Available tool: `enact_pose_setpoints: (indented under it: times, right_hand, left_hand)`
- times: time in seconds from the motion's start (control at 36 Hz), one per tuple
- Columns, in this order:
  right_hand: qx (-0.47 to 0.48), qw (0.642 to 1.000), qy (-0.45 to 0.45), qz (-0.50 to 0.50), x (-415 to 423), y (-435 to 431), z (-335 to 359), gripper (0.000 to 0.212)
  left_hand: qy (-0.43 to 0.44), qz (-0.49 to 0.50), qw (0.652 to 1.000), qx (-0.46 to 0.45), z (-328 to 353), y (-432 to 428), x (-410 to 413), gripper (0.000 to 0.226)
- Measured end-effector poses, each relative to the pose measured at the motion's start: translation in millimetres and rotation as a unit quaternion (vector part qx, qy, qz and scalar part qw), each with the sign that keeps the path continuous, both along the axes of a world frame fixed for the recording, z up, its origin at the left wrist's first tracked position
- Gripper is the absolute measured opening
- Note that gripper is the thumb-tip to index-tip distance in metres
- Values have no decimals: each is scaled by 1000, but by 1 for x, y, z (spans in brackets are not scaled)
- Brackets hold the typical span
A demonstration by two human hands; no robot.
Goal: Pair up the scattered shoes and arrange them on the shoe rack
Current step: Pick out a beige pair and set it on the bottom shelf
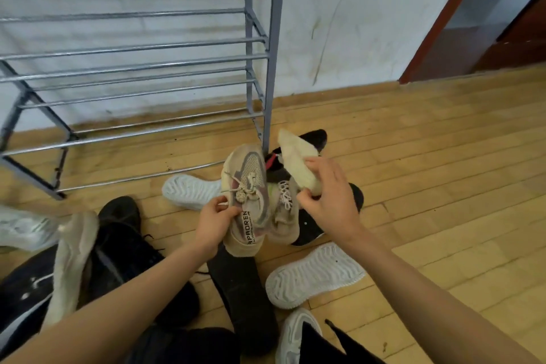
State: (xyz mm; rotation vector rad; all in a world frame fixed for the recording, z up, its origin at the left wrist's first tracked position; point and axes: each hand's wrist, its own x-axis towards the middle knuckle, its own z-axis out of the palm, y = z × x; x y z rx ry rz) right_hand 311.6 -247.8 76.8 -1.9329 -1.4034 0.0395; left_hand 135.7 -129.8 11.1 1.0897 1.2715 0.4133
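Wood plank floor (428, 156): grey metal shoe rack (276, 38) stands on it at the wall. Loose on the boards: white sneaker (192, 190) sole-up near the rack, second white sneaker (313, 275) sole-up further right, black sneakers (124, 245) left, black shoe (242, 289) sole-up centre.

The left forearm (124, 301) and the right forearm (428, 284) are bare from the bottom edge of the view up to the wrist. The left hand (215, 221) and the right hand (328, 201) are bare too. A black cloth (322, 346) with a pointed edge shows at the bottom edge beside the right forearm; whether it is the person's clothing cannot be told.
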Motion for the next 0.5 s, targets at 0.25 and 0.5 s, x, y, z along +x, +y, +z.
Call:
enact_pose_setpoints:
  times: [0.25,0.5]
  right_hand:
    - [17,856,503,-118,-54,31,-52,35]
    - [-184,867,417,-202,-21,22,-85,37]
  left_hand:
    - [36,112,993,-12,-18,23,-66,40]
    - [37,125,990,-45,-37,31,-102,45]
